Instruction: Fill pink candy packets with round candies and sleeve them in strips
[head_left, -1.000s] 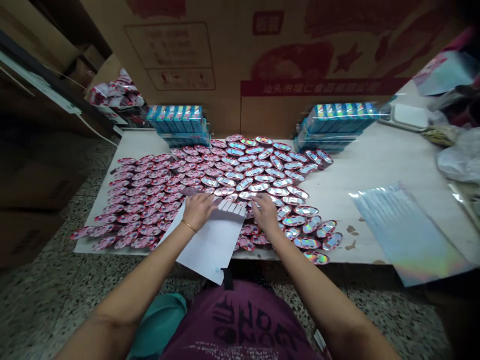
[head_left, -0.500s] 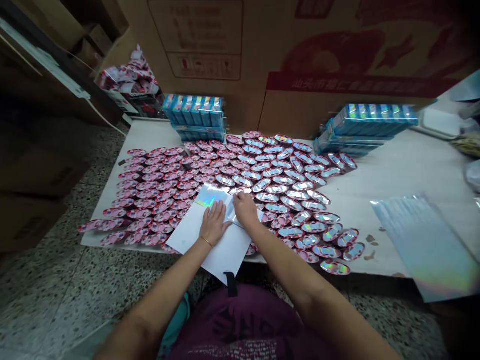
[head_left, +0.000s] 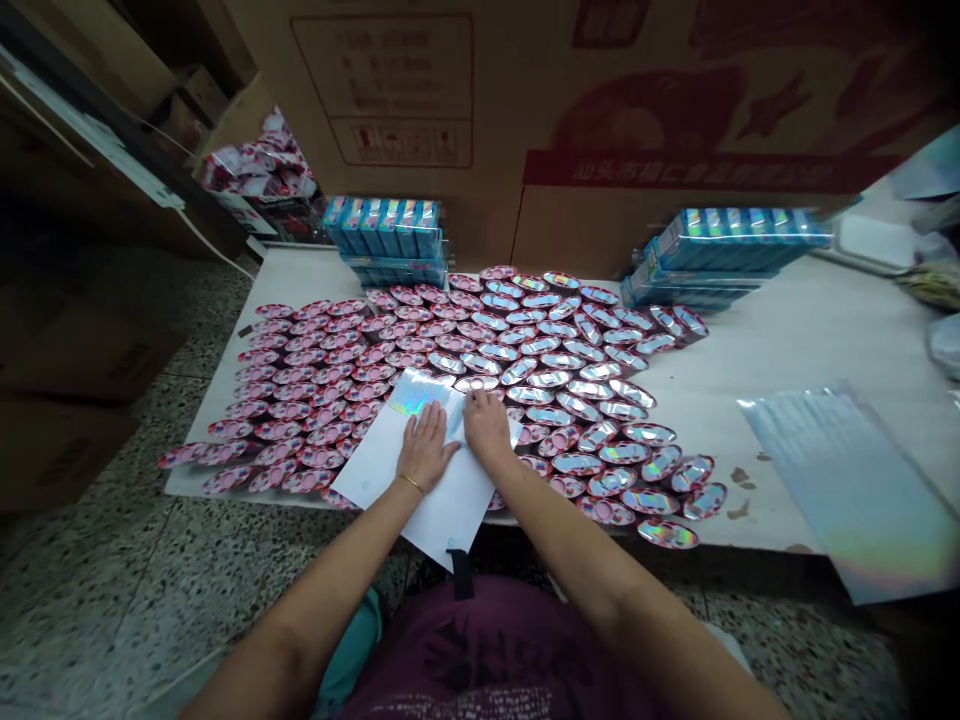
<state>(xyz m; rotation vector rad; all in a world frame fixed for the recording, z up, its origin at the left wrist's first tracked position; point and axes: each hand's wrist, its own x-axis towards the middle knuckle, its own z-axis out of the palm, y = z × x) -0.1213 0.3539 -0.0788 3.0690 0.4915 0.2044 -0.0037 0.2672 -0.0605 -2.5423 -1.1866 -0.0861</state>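
Observation:
A white sheet (head_left: 442, 510) with a shiny holographic strip (head_left: 420, 390) along its far end lies over the near packs, tilted to the left. My left hand (head_left: 426, 445) rests on it with the fingers stretched out, pressing it down. Just to the right, my right hand (head_left: 486, 425) is closed, its fingertips pinching at the sheet's far right part; the exact piece between them is hidden by the fingers. Around the sheet stand many oval-topped packs. Those on the left have pink tops (head_left: 307, 375), while those on the right carry silvery oval stickers (head_left: 577, 408).
Blue wrapped box packs stand stacked at the back left (head_left: 386, 235) and back right (head_left: 735, 250). A pile of holographic sheets (head_left: 855, 490) hangs over the table's front right edge. A large carton (head_left: 517, 90) forms the back wall. Pink packets (head_left: 262, 160) fill a box behind left.
My right fingers have shifted slightly on the sheet, and the shiny piece between my hands now shows less. My left hand stays flat in place. The view has moved a little.

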